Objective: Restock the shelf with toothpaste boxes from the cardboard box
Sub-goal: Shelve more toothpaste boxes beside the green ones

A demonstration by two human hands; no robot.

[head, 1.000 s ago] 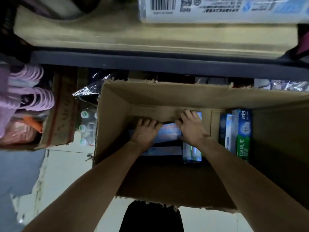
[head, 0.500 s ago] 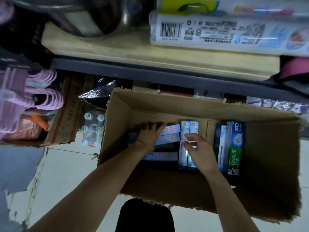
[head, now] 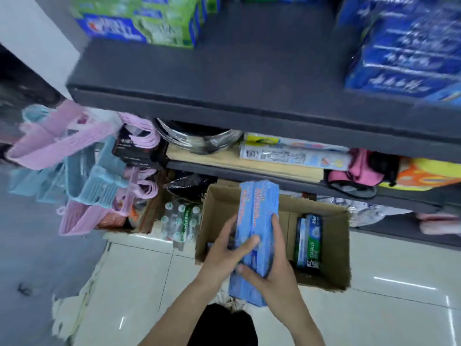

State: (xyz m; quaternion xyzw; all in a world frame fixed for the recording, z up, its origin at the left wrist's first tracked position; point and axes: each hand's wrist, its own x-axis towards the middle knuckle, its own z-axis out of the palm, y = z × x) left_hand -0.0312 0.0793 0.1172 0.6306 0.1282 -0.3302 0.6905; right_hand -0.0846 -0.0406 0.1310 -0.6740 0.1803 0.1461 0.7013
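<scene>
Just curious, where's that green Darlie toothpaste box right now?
The green Darlie box stands inside the cardboard box on the floor, along its right side, just right of the hands holding blue boxes.

One cardboard box (head: 217,206) on the floor. Two hands, left (head: 224,253) and right (head: 272,268), hold one bundle of blue toothpaste boxes (head: 257,221); individual count indistinct. Green toothpaste boxes (head: 311,243) inside: at least two. Shelf boards (head: 249,78): three visible.

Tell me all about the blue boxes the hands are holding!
The blue toothpaste boxes are long, thin cardboard packs with red lettering, too blurred to read. Several are bunched side by side, ends pointing toward the shelf. The left hand and right hand hold them from both sides, lifted above the cardboard box.
</scene>
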